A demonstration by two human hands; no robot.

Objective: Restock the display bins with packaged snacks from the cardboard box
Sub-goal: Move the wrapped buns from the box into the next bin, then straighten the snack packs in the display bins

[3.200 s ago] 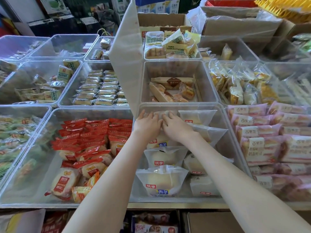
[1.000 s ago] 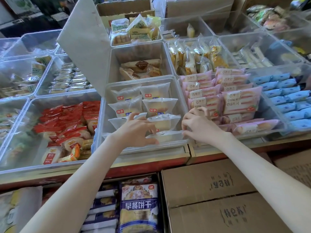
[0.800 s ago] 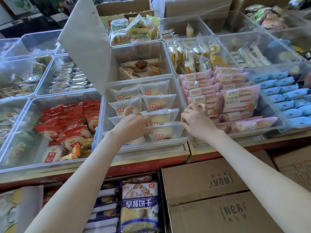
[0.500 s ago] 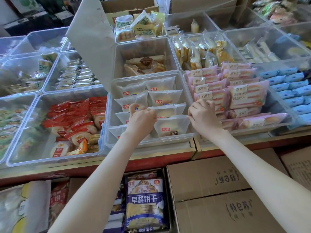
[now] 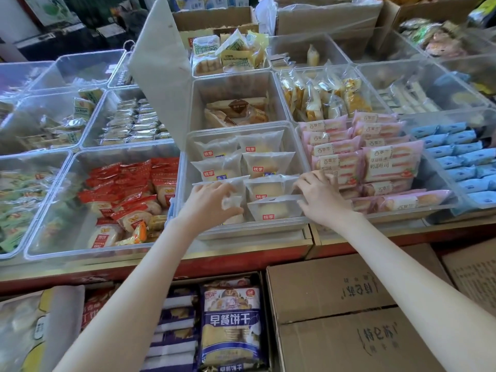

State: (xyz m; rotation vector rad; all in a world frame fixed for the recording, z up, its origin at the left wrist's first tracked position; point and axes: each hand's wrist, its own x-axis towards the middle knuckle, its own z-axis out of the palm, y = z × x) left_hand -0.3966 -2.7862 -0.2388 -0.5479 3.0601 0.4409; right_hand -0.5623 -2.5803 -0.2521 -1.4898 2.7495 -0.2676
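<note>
Two closed cardboard boxes (image 5: 349,312) sit below the shelf edge, front-right of the clear centre bin (image 5: 185,183). Centre bin holds frosted white bun packs (image 5: 267,166) in two columns w/ red labels. Red snack packs (image 5: 128,183) fill the bin to its left, pink packs (image 5: 386,162) the bin to its right. Left hand (image 5: 212,204) is inside centre bin, front-left, fingers curled pinching a frosted pack (image 5: 230,201). Right hand (image 5: 320,196) at bin's front-right wall, fingers loosely spread on front pack's (image 5: 273,208) edge; can't tell if it's gripped.

Left hand (image 5: 212,202) curled, right hand (image 5: 319,196) spread
</note>
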